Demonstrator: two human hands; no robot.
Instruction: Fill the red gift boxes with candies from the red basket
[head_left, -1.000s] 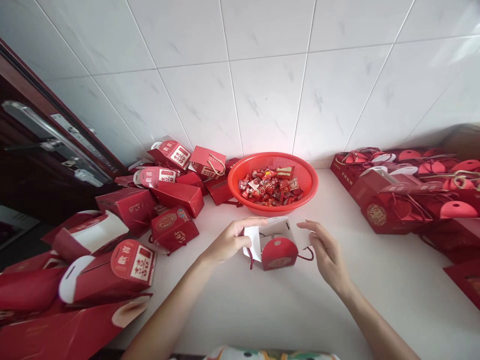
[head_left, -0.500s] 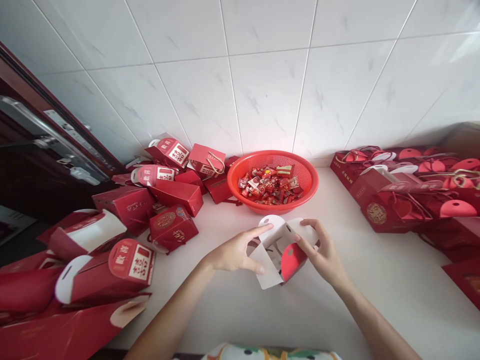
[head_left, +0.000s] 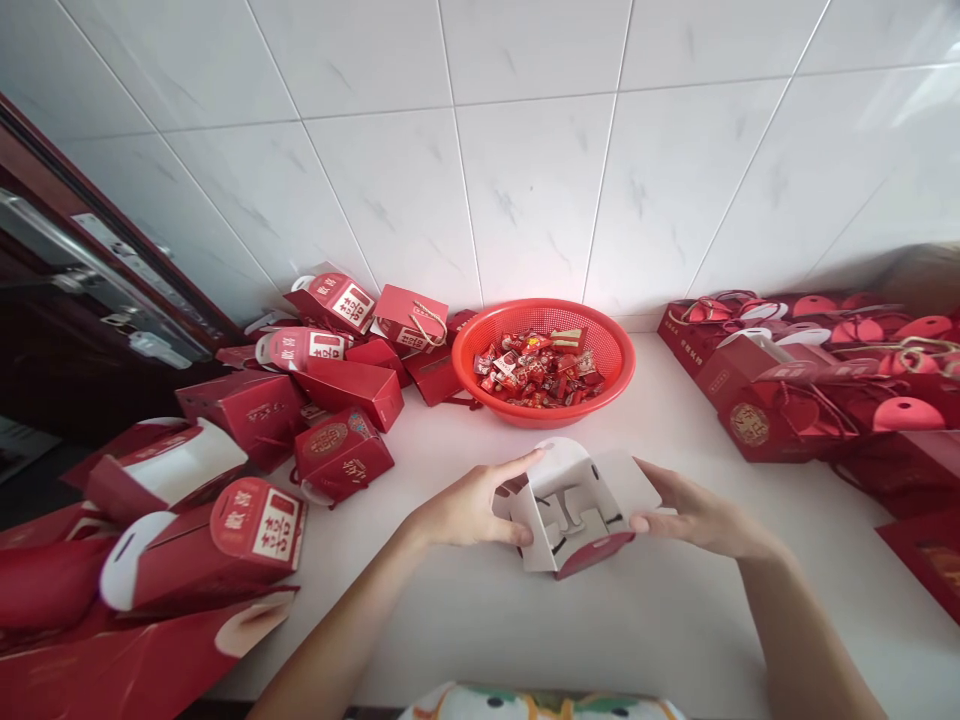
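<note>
Fingers [head_left: 519, 465] of the left hand [head_left: 461, 508] are clamped on the left side of an open red gift box [head_left: 581, 510], thumb against a side flap, index finger reaching towards the rear flap. Opposite, the right hand [head_left: 709, 515] holds the right flap, thumb in front, other fingers partly hidden behind. Dark cord ends show inside the box's white interior. Beneath is a smooth white countertop [head_left: 480, 635], with patterned clothing [head_left: 495, 703] along the bottom edge.

To the left, wedding-favour boxes [head_left: 274, 525] lie in a loose heap, some marked with double-happiness characters. To the right, corded boxes [head_left: 750, 425] stand packed together. Beyond the held box sits a round red plastic colander [head_left: 628, 352], partly filled with wrapped sweets [head_left: 536, 375]. At far left, a dark door [head_left: 37, 345] bears a long metal handle [head_left: 82, 257] and keys [head_left: 159, 347]. Behind the counter rises a glossy white tiled wall [head_left: 532, 180], faintly veined in grey.
</note>
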